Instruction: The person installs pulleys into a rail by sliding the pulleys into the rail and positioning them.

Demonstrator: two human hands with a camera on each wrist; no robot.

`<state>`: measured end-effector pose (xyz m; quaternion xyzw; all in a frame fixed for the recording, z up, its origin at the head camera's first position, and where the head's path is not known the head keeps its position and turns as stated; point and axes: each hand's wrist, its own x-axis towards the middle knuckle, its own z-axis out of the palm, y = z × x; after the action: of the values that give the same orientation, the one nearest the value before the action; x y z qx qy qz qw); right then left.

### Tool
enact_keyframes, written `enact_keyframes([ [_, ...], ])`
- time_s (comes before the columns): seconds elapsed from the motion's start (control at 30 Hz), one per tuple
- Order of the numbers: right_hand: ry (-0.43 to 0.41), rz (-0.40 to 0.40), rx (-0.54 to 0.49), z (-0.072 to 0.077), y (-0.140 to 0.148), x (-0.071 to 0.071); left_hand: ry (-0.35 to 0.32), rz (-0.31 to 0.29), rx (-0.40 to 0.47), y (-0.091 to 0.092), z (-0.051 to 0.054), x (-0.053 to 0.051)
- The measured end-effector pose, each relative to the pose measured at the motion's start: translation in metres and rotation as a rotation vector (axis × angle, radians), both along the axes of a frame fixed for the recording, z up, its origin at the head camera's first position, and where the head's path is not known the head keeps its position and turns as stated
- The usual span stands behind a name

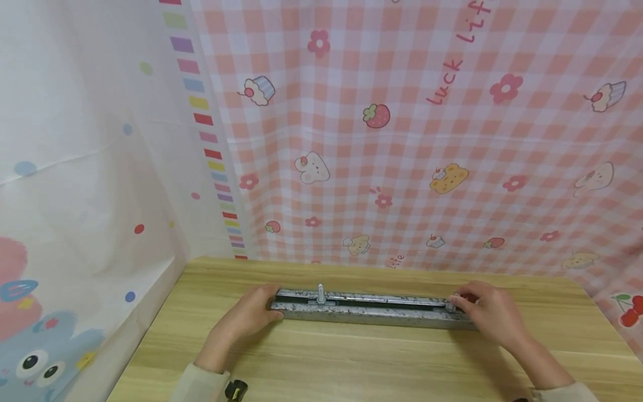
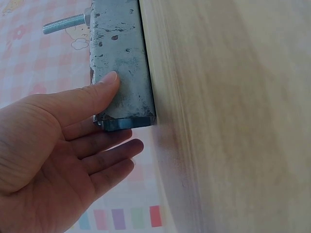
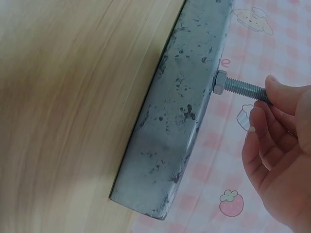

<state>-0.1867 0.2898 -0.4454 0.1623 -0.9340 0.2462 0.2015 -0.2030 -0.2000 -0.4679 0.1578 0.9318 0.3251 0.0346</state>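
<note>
A slotted steel channel (image 1: 372,315) with scuffed, spotted grey faces lies across the wooden table. My left hand (image 1: 248,315) grips its left end. In the left wrist view the thumb (image 2: 104,92) presses the side face, beside a dark end cap (image 2: 127,123), and the other fingers lie partly behind. A threaded bolt (image 1: 320,293) stands upright from the slot near that end. Toward the right end, my right hand (image 1: 494,312) pinches the tip of a second threaded bolt (image 3: 245,89) between thumb and fingers. A hex nut (image 3: 220,82) sits at its base against the channel.
The wooden table (image 1: 351,363) reaches back to a pink checked cloth (image 1: 341,139) hanging behind it. At the left hangs a white cloth (image 1: 100,167) with dots and cartoon prints.
</note>
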Motion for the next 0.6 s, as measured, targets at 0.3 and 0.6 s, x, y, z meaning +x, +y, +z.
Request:
enact_keyframes([
  [0.3, -0.040, 0.002, -0.021, 0.000, -0.007, 0.001, -0.009, 0.008, 0.010, -0.001, 0.000, 0.000],
  [0.6, -0.013, 0.013, -0.026, -0.002, -0.013, -0.001, -0.008, 0.012, 0.004, 0.000, 0.000, 0.000],
])
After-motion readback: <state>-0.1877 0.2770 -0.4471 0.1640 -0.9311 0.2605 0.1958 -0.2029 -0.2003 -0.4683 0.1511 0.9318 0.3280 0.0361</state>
